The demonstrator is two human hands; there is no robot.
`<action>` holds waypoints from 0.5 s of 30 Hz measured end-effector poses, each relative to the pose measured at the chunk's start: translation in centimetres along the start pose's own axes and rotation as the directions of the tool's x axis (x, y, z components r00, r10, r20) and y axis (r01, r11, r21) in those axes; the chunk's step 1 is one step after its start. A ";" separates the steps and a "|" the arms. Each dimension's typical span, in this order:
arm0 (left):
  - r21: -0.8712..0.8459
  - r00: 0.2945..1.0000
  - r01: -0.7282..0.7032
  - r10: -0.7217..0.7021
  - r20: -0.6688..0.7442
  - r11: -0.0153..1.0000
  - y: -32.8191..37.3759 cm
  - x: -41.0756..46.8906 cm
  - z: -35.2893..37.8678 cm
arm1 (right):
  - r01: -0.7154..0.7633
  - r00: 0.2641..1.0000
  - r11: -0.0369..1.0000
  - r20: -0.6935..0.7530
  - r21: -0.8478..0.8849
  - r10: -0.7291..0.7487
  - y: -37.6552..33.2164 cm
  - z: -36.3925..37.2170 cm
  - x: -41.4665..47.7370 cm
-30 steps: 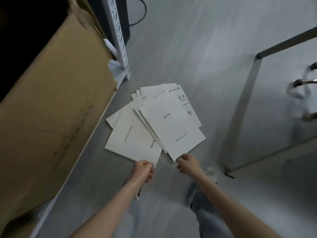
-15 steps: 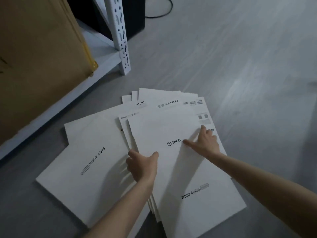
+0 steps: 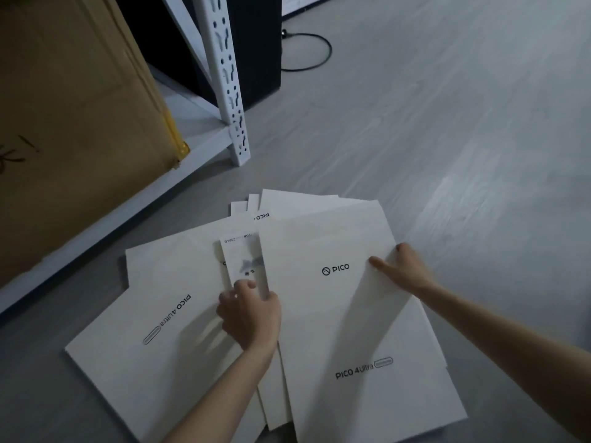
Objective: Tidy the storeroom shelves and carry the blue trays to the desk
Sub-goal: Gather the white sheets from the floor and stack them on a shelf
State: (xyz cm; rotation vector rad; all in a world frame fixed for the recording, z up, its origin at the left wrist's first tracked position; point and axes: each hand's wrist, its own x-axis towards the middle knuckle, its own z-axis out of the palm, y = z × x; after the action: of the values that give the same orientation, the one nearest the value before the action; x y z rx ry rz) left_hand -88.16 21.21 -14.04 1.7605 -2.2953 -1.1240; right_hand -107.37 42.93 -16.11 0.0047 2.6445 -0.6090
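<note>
Several flat white PICO cardboard sheets lie fanned out on the grey floor. The top sheet [image 3: 335,314] shows a PICO logo and lies on the right. Another sheet [image 3: 153,330] marked PICO 4 Ultra lies to the left. My left hand [image 3: 249,314] grips the left edges of the middle sheets [image 3: 243,260], fingers curled and blurred. My right hand [image 3: 403,266] holds the top sheet's right edge, thumb on top and fingers under the edge. No blue trays are in view.
A white slotted shelf post [image 3: 230,91] stands on the floor behind the sheets. A large brown cardboard box [image 3: 70,123] fills the low white shelf [image 3: 198,135] at the left. A black unit [image 3: 256,43] and a black cable [image 3: 313,55] sit at the back.
The camera has dropped closer to the floor. My right hand slid from the top sheet's middle to its right edge. My left hand shifted up along the middle sheets' edges.
</note>
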 end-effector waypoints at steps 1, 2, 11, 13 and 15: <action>0.000 1.000 0.029 -0.029 -0.001 1.000 -0.4 -0.1 -0.3 | -0.012 0.999 0.999 0.032 0.049 0.011 -0.4 0.7 -0.1; -0.024 0.998 0.056 -0.055 0.017 0.998 -0.7 -0.2 -0.5 | -0.020 0.998 0.994 0.060 0.103 0.014 -1.0 1.5 -0.3; -0.480 0.954 0.244 -0.119 0.275 0.843 -2.1 1.4 -0.8 | -0.052 0.999 0.925 0.019 0.375 0.049 -1.4 2.2 -0.4; -0.510 0.944 0.215 -0.043 0.328 0.833 -1.6 0.5 -0.1 | -0.028 0.997 0.932 -0.051 0.361 0.050 -1.2 1.3 -0.1; -0.524 0.953 0.139 0.031 0.303 0.840 -0.6 -0.5 0.8 | -0.057 0.991 0.951 -0.095 0.305 0.090 -0.6 0.6 0.1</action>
State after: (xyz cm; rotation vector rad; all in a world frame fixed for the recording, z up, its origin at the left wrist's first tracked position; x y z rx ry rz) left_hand -87.84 21.96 -14.76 1.5117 -1.7770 -1.9346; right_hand -107.25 42.19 -16.37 0.2318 2.6108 -1.0069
